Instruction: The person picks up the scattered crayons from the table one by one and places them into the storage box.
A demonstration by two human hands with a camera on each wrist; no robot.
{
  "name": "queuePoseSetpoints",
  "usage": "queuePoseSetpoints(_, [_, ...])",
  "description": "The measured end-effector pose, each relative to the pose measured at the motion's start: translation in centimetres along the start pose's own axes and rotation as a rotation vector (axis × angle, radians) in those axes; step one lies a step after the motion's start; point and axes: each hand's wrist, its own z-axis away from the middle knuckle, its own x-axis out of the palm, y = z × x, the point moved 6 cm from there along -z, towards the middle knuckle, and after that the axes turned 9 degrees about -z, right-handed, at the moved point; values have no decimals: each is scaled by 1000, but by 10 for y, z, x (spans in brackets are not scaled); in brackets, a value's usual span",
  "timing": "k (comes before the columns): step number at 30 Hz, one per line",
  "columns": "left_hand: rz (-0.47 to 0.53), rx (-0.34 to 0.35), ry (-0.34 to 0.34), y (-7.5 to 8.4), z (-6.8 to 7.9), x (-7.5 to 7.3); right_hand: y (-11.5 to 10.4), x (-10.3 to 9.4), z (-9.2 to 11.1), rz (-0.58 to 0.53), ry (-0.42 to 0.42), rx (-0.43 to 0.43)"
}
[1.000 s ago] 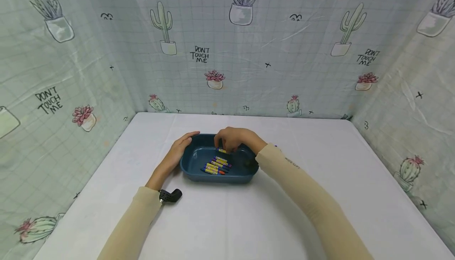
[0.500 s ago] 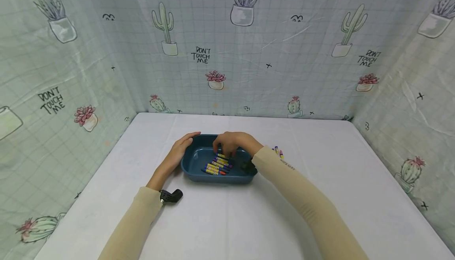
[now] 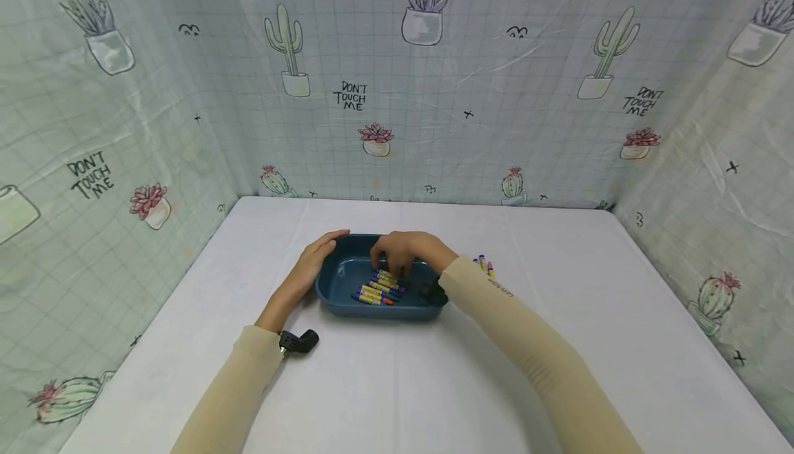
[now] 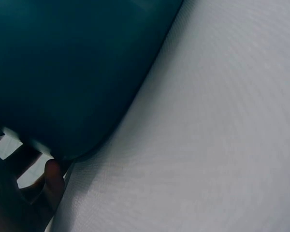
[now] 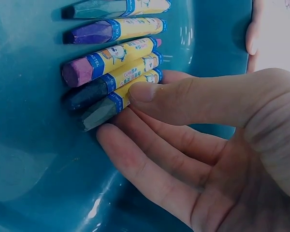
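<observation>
A blue-green tray [image 3: 384,313] stands on the table, several yellow-wrapped oil pastels [image 3: 372,293] lying side by side in it. My right hand [image 3: 403,249] reaches inside and pinches a grey-green oil pastel [image 5: 99,115] at the end of the row. Its thumb [image 5: 159,96] presses on the wrapper, with fingers behind. Right beside that one lies a dark blue pastel [image 5: 89,95], then pink and purple ones. My left hand [image 3: 305,266] rests along the tray's left rim, fingers stretched toward the far corner; the left wrist view shows its fingers dimly at the tray wall.
A few more oil pastels [image 3: 483,262] lie on the white tabletop [image 3: 558,289] right of the tray, partly behind the right sleeve. A patterned cloth [image 3: 384,61] hangs behind and at both sides. A black device [image 3: 300,342] sits on the left wrist.
My right hand has lowered the held pastel toward me, from apart to against the row in the tray. More pastels show beyond the right sleeve. My left hand stays at the rim.
</observation>
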Motion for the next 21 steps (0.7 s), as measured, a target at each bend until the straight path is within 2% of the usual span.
queuePoseSetpoints(12, [-7, 7, 7, -4, -2, -1, 0, -5, 8, -33, 16, -12])
queuePoseSetpoints(17, [10, 15, 0, -3, -3, 0, -2, -15, 20, -75, 33, -53])
queuePoseSetpoints(21, [15, 17, 2, -4, -4, 0, -4, -26, 35, -56, 56, -88])
